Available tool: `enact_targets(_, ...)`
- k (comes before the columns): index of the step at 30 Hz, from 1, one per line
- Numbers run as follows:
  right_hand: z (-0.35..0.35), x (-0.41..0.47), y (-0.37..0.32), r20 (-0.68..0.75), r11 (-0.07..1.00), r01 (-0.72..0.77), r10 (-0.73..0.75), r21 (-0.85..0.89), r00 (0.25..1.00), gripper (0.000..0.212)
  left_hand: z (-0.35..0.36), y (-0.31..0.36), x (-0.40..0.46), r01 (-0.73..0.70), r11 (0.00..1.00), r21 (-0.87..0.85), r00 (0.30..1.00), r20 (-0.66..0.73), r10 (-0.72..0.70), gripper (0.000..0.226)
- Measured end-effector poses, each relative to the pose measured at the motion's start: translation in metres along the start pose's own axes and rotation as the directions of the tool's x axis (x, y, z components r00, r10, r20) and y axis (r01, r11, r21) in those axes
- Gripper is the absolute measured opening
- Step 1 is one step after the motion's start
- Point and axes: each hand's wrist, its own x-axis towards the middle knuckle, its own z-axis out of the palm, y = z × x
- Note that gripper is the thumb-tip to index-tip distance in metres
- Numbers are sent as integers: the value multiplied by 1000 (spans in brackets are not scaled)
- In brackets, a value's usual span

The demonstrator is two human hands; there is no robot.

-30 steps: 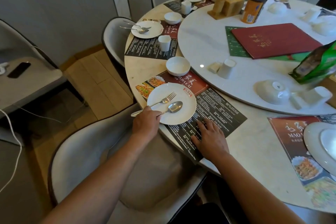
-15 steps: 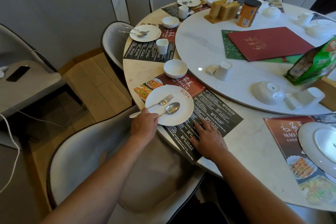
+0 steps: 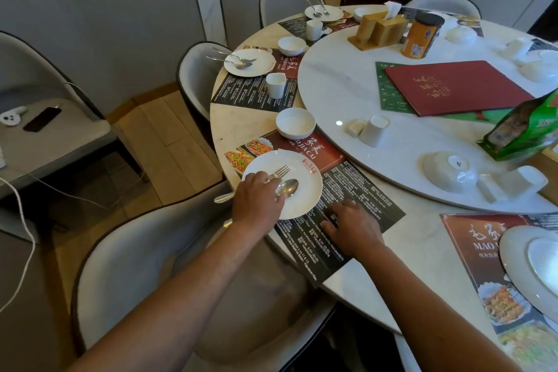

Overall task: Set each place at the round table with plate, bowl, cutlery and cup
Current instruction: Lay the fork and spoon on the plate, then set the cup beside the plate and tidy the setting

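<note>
White plate [image 3: 287, 183] sat on the dark mat [image 3: 356, 190] at the near place, with the fork [image 3: 279, 173] and spoon [image 3: 287, 187] lying on it and the bowl [image 3: 295, 123] just behind. No cup stood at this place yet; one cup [image 3: 374, 127] lay upside down on the turning top [image 3: 347, 93].

The left hand [image 3: 256, 205] lay over the plate's near edge, its fingers on the spoon, but I could not tell if its grip held the spoon or only touched it. The right hand [image 3: 354, 228] pressed flat on the mat, grip wide, holding nothing.

To do this well, I think the mat should stay pinned while the cutlery is nudged straight, gently, so the plate does not slide.

A second before, the left hand was back at the handles. It had since moved up onto the plate.
</note>
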Motion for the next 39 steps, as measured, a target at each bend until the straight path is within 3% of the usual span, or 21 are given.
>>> enact_targets(7,-46,65,27,-249,993,54,-79,-107,965,53,4,55,60,-62,998,26,997,44,61,61)
enact_targets(11,-74,112,44,-308,974,57,-125,-221,943,51,11,84,104,-53,998,24,997,56,52,65)
enact_targets(15,-103,166,54,-252,947,28,-113,-320,961,51,17,101,143,-17,999,44,998,65,14,64)
enact_targets(18,-116,207,59,-128,915,-26,-28,-402,991,48,22,104,162,2,998,60,997,75,-7,63)
enact_targets(22,-122,241,61,68,872,20,15,-490,998,47,31,102,170,36,997,62,996,79,-41,57)
enact_targets(29,-120,254,53,22,819,105,-112,-564,993,19,35,89,163,67,997,35,996,63,-69,52)
enact_targets(33,-118,254,51,-44,859,170,-217,-483,975,15,32,80,147,68,998,-5,998,20,-67,49)
enact_targets(36,-111,227,44,-141,958,229,-254,-173,957,36,34,71,131,61,998,-32,998,6,-61,50)
enact_targets(39,-91,185,41,-188,981,186,-174,50,967,43,37,67,113,71,997,-12,997,37,-71,51)
